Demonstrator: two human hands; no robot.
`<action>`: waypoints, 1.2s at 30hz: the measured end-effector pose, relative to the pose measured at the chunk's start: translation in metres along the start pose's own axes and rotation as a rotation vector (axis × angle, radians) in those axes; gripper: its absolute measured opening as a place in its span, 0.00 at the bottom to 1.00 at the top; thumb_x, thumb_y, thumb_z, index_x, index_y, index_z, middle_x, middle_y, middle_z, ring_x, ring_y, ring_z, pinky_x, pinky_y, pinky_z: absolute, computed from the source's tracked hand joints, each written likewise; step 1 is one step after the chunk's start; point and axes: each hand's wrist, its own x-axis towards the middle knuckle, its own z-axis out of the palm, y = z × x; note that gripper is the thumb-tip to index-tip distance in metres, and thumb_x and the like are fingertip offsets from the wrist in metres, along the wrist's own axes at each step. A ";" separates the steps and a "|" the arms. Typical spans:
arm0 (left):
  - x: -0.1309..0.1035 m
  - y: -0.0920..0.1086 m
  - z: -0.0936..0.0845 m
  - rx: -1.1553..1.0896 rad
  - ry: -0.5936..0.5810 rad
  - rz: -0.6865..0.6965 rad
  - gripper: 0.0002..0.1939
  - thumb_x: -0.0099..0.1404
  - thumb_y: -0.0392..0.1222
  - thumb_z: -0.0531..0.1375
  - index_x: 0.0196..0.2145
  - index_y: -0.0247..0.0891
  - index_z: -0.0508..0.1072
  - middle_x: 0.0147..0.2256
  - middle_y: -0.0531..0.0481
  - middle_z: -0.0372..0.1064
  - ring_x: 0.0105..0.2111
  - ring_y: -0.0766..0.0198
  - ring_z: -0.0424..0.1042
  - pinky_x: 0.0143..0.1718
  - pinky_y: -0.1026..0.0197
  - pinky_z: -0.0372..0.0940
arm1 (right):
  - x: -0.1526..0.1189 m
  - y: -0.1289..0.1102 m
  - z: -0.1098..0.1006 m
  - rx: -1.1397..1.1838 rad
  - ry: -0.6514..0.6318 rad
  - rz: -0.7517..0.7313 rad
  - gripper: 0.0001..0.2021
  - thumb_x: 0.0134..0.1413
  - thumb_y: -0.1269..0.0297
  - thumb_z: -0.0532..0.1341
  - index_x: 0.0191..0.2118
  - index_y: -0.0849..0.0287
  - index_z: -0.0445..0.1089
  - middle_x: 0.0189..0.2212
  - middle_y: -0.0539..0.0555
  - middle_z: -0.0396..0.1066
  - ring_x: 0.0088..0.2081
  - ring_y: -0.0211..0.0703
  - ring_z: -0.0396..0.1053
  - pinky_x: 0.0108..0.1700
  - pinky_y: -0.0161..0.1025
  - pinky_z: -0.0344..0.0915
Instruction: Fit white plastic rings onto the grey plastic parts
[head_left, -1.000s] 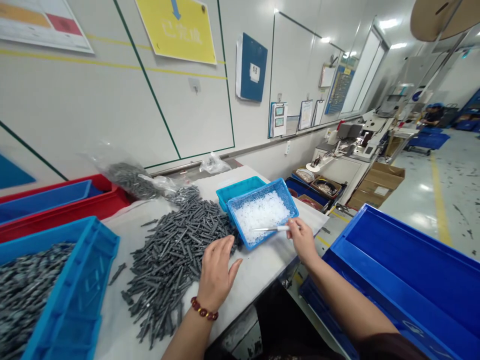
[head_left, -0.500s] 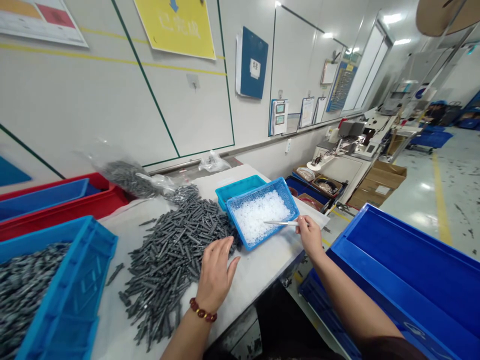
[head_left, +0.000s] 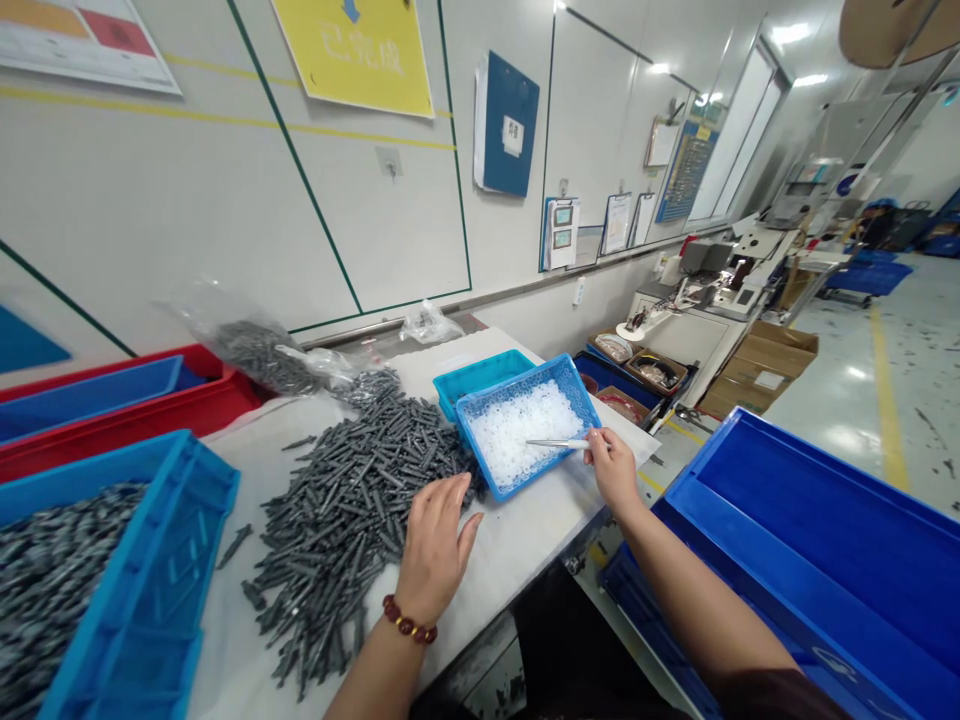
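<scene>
My right hand (head_left: 611, 468) is closed around the handle of slim metal tweezers (head_left: 559, 443), whose tips reach over small white pieces (head_left: 525, 425) in a blue basket (head_left: 504, 492). That basket leans on a teal tray (head_left: 480, 374) behind it. Beside the right edge of a pile of dark grey parts (head_left: 360, 490), my left hand (head_left: 435, 545) hovers with its thumb apart from the fingers and nothing visible in it. Whether its fingertips touch the parts cannot be made out.
A blue crate (head_left: 142, 580) of grey parts stands at the left, a red bin (head_left: 247, 395) behind it. Plastic bags (head_left: 262, 350) lie by the wall. At the right are large blue bins (head_left: 825, 540) and a cardboard box (head_left: 765, 370).
My right hand and the tweezers have shifted slightly left over the basket. My left hand has hardly moved.
</scene>
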 end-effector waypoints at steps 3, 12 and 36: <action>0.001 0.001 0.000 0.000 0.001 -0.007 0.20 0.67 0.41 0.49 0.56 0.34 0.59 0.46 0.39 0.66 0.47 0.52 0.62 0.48 0.46 0.60 | 0.001 0.000 0.007 0.061 -0.020 0.037 0.17 0.49 0.50 0.55 0.19 0.56 0.61 0.13 0.46 0.59 0.19 0.36 0.55 0.26 0.34 0.53; -0.002 -0.001 0.005 0.010 -0.012 -0.061 0.16 0.68 0.41 0.50 0.51 0.35 0.63 0.39 0.42 0.71 0.40 0.56 0.66 0.43 0.51 0.62 | -0.009 -0.001 0.015 0.246 -0.148 0.203 0.19 0.49 0.45 0.52 0.23 0.56 0.60 0.11 0.44 0.54 0.15 0.34 0.49 0.19 0.33 0.48; 0.002 0.010 -0.004 0.044 -0.107 0.129 0.15 0.68 0.45 0.48 0.45 0.34 0.67 0.35 0.44 0.71 0.38 0.57 0.67 0.45 0.50 0.57 | -0.055 -0.032 0.046 0.127 -0.430 -0.036 0.17 0.55 0.51 0.52 0.23 0.56 0.63 0.12 0.45 0.59 0.17 0.35 0.57 0.24 0.33 0.55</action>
